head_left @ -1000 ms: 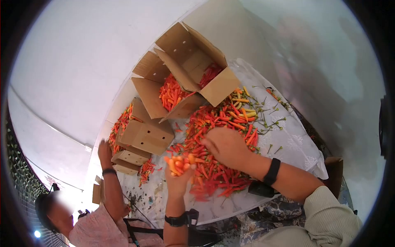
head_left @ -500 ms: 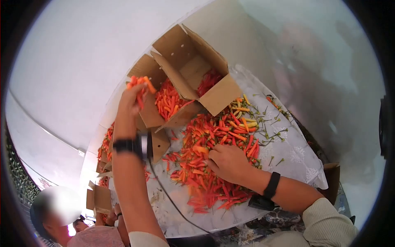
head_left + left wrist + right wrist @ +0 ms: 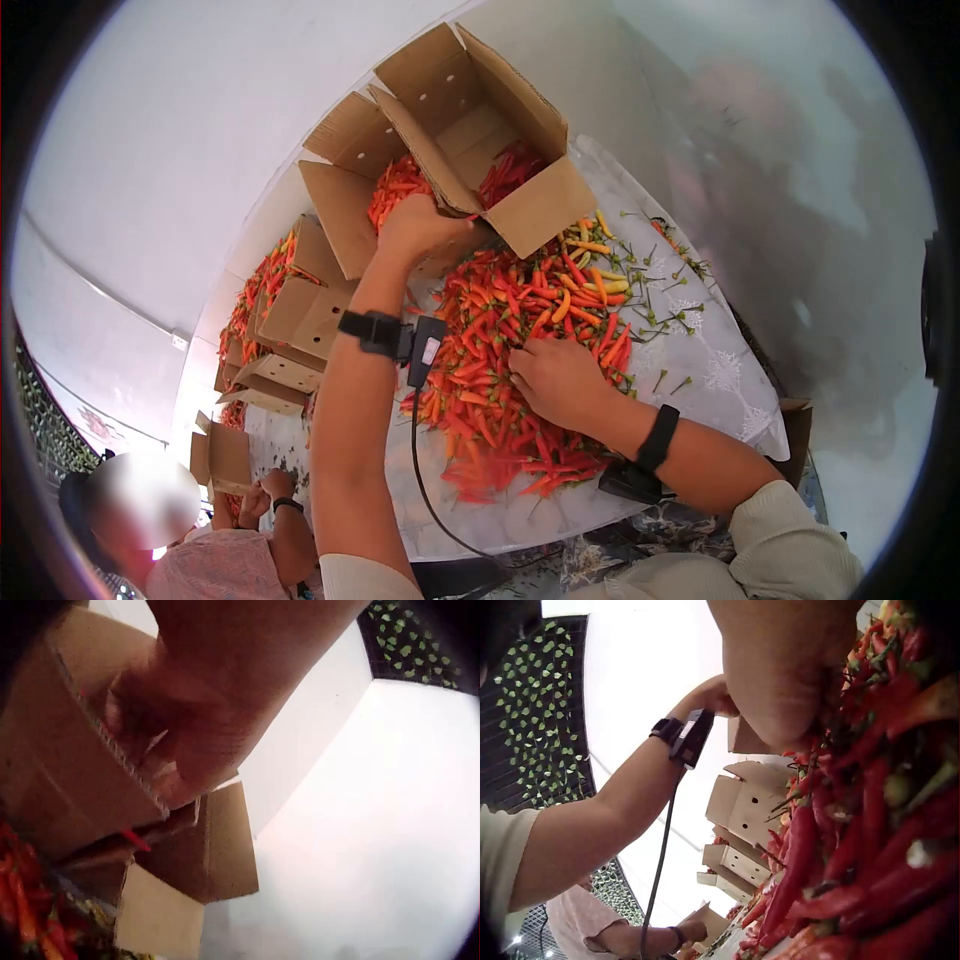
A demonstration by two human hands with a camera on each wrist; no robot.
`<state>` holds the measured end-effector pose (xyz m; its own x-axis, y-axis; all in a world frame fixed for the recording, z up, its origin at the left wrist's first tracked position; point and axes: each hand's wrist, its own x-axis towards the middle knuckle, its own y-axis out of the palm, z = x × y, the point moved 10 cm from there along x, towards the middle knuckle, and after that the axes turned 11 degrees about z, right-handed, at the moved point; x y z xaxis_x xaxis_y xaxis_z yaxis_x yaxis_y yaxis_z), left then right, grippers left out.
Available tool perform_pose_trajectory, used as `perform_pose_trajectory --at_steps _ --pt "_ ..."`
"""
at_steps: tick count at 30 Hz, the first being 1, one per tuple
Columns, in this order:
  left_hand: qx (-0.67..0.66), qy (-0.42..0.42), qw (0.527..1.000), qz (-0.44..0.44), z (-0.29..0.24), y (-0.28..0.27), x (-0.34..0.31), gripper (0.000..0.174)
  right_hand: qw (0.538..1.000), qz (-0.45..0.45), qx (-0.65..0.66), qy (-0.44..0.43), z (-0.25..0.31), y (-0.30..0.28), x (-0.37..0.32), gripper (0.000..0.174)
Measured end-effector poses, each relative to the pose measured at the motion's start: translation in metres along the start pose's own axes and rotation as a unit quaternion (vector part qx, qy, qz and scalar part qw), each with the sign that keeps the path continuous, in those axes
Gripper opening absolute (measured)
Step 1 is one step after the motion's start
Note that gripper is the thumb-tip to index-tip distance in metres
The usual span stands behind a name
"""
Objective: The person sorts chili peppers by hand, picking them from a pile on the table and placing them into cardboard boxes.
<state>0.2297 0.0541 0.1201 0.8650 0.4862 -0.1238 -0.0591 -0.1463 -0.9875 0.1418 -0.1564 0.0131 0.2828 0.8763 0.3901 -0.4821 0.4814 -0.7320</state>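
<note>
My left hand (image 3: 420, 228) reaches over the front wall of an open cardboard box (image 3: 540, 205), above its compartment of orange chillies (image 3: 392, 192). Its fingers (image 3: 131, 712) curl against the box's cardboard divider (image 3: 75, 772); whether they hold anything is hidden. The box's other compartment holds red chillies (image 3: 510, 170). My right hand (image 3: 553, 378) lies on a big pile of red and orange chillies (image 3: 500, 300) on a white lace cloth (image 3: 720, 370). Its bent fingers dig into the chillies (image 3: 855, 847).
More chilli-filled cardboard boxes (image 3: 300, 310) stand along the table's left side. Green stems (image 3: 670, 290) lie scattered right of the pile. Another person (image 3: 200, 565) sits at the lower left, a hand (image 3: 270, 485) near small boxes (image 3: 230, 455). A white wall rises behind.
My left hand lifted a handful of orange chillies from beside the pile up to the box, and now dips into it. My right hand stayed on the pile, shifting slightly.
</note>
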Motion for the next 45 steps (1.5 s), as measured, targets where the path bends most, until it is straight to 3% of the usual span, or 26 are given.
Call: perform_pose_trajectory --at_steps 7,10,13,16,19,22,24,25,27,31,33,35,38,41,44,45 --pt "-0.002 -0.033 0.999 -0.033 -0.002 -0.003 -0.001 0.052 0.998 -0.048 0.019 -0.043 0.008 -0.018 -0.001 0.006" --pt "-0.036 0.03 0.997 -0.067 -0.014 -0.009 -0.016 0.047 0.996 -0.059 0.029 -0.055 0.012 -0.022 -0.002 0.006" --pt "0.026 0.04 0.993 -0.107 -0.028 -0.018 -0.035 0.037 0.995 -0.072 0.033 -0.062 0.014 -0.021 -0.004 0.006" --pt "0.072 0.144 0.984 -0.08 -0.044 -0.028 -0.05 0.027 0.997 -0.058 0.021 -0.051 0.014 -0.021 -0.003 0.007" --pt "0.028 0.179 0.979 -0.095 -0.039 -0.048 -0.07 0.021 0.997 -0.042 0.031 -0.05 0.015 -0.018 -0.002 0.007" --pt "0.078 0.134 0.958 -0.24 -0.017 -0.088 -0.09 0.018 0.993 -0.081 0.038 -0.078 0.023 -0.029 -0.007 0.007" --pt "0.034 0.159 0.92 -0.357 -0.015 -0.123 -0.119 0.018 0.992 -0.084 0.047 -0.076 0.025 -0.029 -0.006 0.009" --pt "0.052 0.128 0.887 -0.441 -0.027 -0.139 -0.146 0.017 0.993 -0.083 0.051 -0.073 0.025 -0.029 -0.007 0.01" --pt "0.049 0.148 0.786 -0.598 -0.049 -0.152 -0.197 0.018 0.992 -0.068 0.062 -0.082 0.031 -0.026 -0.008 0.01" --pt "-0.029 0.204 0.674 -0.71 -0.06 -0.144 -0.234 0.021 0.996 -0.007 0.053 -0.065 0.031 -0.024 -0.004 0.009" --pt "-0.06 0.174 0.779 -0.599 -0.012 -0.142 -0.158 0.032 0.995 -0.093 0.011 -0.045 0.016 -0.041 -0.002 0.009" --pt "0.159 0.013 0.898 -0.41 0.036 -0.107 -0.066 0.043 0.988 -0.146 -0.047 -0.015 -0.004 -0.047 -0.002 0.009" --pt "0.153 0.035 0.872 -0.464 -0.006 -0.093 -0.127 0.05 0.973 -0.172 -0.144 0.046 -0.037 -0.053 0.0 0.011" --pt "-0.154 0.129 0.9 -0.387 -0.02 -0.07 -0.173 0.045 0.971 -0.129 -0.188 0.072 -0.049 -0.041 0.002 0.013" --pt "-0.323 0.17 0.897 -0.249 0.0 -0.021 -0.185 0.035 0.977 -0.1 -0.169 0.079 -0.053 -0.038 0.004 0.012" --pt "-0.38 0.149 0.891 -0.201 0.009 0.0 -0.189 0.03 0.98 -0.117 -0.148 0.064 -0.048 -0.043 0.004 0.012"
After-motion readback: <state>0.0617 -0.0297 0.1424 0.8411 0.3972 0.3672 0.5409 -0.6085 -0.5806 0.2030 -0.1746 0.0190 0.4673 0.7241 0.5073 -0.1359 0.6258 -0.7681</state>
